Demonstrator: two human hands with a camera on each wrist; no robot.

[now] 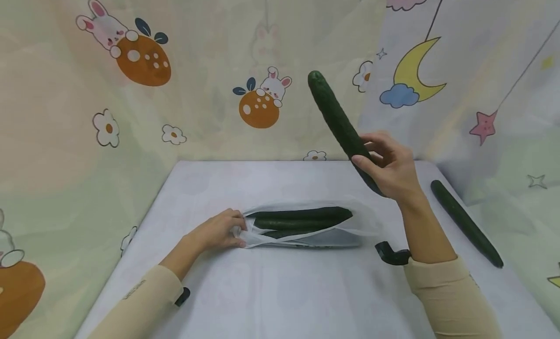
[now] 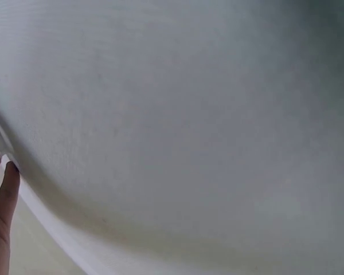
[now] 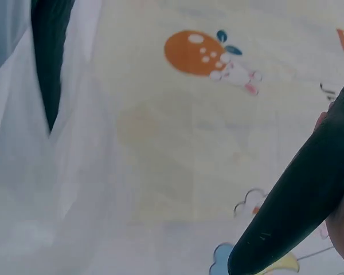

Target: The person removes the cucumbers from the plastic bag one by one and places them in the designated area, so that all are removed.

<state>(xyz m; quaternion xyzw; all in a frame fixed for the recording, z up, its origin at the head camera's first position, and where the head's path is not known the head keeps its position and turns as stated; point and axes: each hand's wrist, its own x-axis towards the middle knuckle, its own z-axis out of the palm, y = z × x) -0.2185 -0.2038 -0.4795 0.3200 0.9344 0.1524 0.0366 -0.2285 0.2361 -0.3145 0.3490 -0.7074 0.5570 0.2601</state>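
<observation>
My right hand (image 1: 391, 169) grips a long dark green cucumber (image 1: 336, 116) near its lower end, raised above the table and slanting up to the left. The same cucumber (image 3: 292, 197) crosses the right side of the right wrist view. On the table lies a thin, translucent white plastic bag (image 1: 334, 237) with cucumbers (image 1: 302, 218) showing inside it. At the bag's left end, my left hand (image 1: 223, 229) holds the plastic between fingers and thumb. Only some fingers (image 2: 7, 195) appear in the left wrist view, against the pale plastic.
Another cucumber (image 1: 465, 222) lies slantwise near the right edge of the white table (image 1: 271, 290). Cloth with printed rabbits, moons and flowers hangs behind (image 1: 210, 47) and at both sides. Black wrist devices show at both sleeves.
</observation>
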